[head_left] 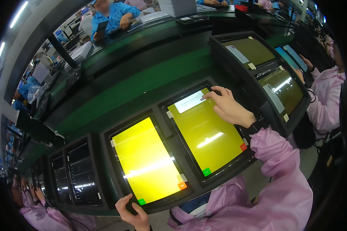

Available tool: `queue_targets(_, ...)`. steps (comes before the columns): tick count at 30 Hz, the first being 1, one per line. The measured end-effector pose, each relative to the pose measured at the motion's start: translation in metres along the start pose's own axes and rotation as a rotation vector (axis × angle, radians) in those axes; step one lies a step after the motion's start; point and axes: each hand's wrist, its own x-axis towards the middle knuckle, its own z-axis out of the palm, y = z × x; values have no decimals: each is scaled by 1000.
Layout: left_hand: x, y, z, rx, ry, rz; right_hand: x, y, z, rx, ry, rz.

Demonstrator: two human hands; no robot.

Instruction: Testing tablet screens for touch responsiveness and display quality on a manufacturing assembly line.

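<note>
Two tablets lie side by side in a black tray [191, 159] before me, both screens yellow with a green and a red-orange block at their lower corners. The left tablet [146, 154] is bright. The right tablet [208, 131] looks dimmer and has a white pop-up box [189, 102] near its top. My right hand [229, 107] reaches over the right tablet, a fingertip at the right end of the pop-up; it holds nothing. At the lower left corner of the left tablet, by its green block, is my left hand [133, 213], fingers bent and apart, holding nothing.
To the right a second black tray [261, 90] holds two dim tablets, beside a co-worker in a pink sleeve [325, 90]. Dark tablets [83, 175] sit in a tray at left. Across the green bench [142, 82] a person in blue [113, 19] holds a dark device.
</note>
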Motion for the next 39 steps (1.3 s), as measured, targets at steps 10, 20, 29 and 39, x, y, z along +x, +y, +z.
queue_targets(10,0,0,3,32,3,17,0,5,7,49,79,28)
queue_targets(20,-6,-18,-15,12,-184,-12,-53,-34,1,133,97,-1)
queue_targets(29,-24,-21,-23,61,-277,98,-130,-71,33,166,-181,-400)
queue_targets(39,-11,-12,-32,205,-511,70,-129,-68,26,149,-126,-392)
